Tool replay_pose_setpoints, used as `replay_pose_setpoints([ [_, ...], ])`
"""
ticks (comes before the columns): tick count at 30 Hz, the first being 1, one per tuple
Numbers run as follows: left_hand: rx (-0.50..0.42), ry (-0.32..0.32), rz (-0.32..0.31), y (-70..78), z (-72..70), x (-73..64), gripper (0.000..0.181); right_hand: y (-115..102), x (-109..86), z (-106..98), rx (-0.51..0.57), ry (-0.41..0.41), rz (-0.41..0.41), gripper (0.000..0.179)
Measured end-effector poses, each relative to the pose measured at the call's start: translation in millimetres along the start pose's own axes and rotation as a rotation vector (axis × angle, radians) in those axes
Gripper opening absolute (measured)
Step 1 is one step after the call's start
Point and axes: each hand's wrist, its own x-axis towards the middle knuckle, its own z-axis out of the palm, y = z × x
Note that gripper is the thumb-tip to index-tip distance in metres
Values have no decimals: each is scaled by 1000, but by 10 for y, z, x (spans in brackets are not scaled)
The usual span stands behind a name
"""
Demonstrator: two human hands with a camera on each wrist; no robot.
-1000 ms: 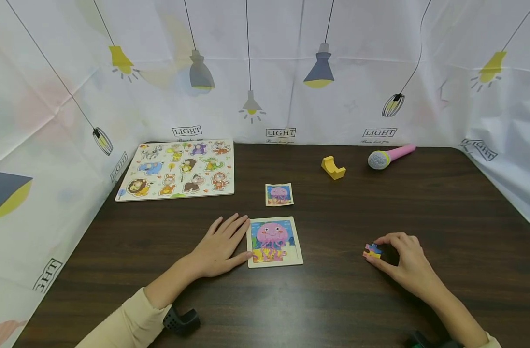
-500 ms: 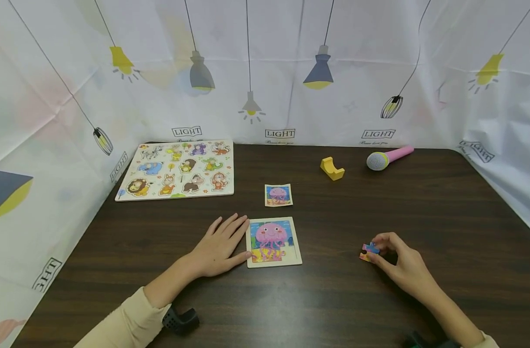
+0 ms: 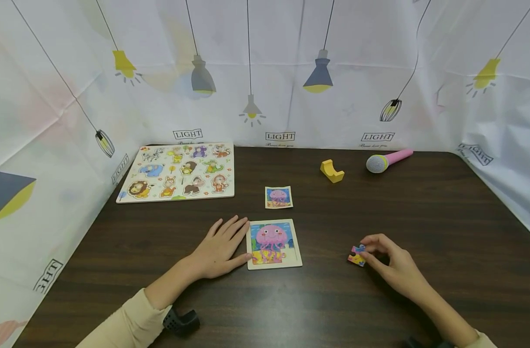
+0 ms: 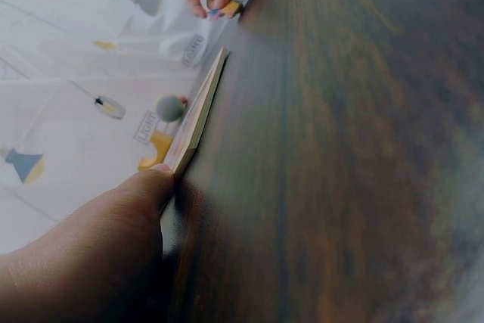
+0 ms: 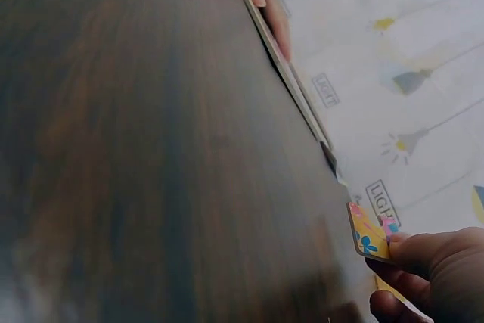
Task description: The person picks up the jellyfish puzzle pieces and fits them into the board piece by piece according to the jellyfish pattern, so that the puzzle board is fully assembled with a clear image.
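A jellyfish jigsaw puzzle in a pale frame [image 3: 297,261] lies on the dark table, with bare frame base showing at its lower right. My left hand [image 3: 220,249] lies spread beside it, fingers fairly straight, thumb and fingertips right at its left edge. In the left wrist view the thumb [image 4: 113,225] meets the corner of the frame [image 4: 198,122]. To the right, my right hand [image 3: 393,263] pinches a pink, blue and yellow puzzle piece [image 3: 356,256] between thumb and fingers. The right wrist view shows the piece's yellow flowered face [image 5: 364,232]; the fingertips hide part of it.
Behind the puzzle lies a small jellyfish picture card [image 3: 279,197]. An animal puzzle board [image 3: 178,171] is at the back left. A yellow curved block [image 3: 332,171] and a pink toy microphone [image 3: 388,161] lie at the back right, before a printed white cloth [image 3: 278,58].
My right hand has moved left with the puzzle piece, whose angle between the fingers has changed. The left hand has stayed at the frame.
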Motion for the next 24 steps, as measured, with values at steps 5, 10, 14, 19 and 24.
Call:
replay_pose_setpoints([
  [5, 3, 12, 0, -7, 17, 0, 75, -59, 67, 49, 17, -5, -29, 26],
  [10, 11, 7, -5, -12, 30, 3, 75, -141, 152, 86, 41, -9, -85, 28],
  [14, 9, 5, -3, -10, 25, 0, 75, -211, 214, 124, 75, -24, -129, 29],
  [19, 1, 0, -7, -5, 11, -2, 75, -277, 298, 208, 93, -48, -143, 25],
  [24, 7, 3, -8, -18, 27, -1, 75, -336, 378, 322, 102, -85, -144, 21],
])
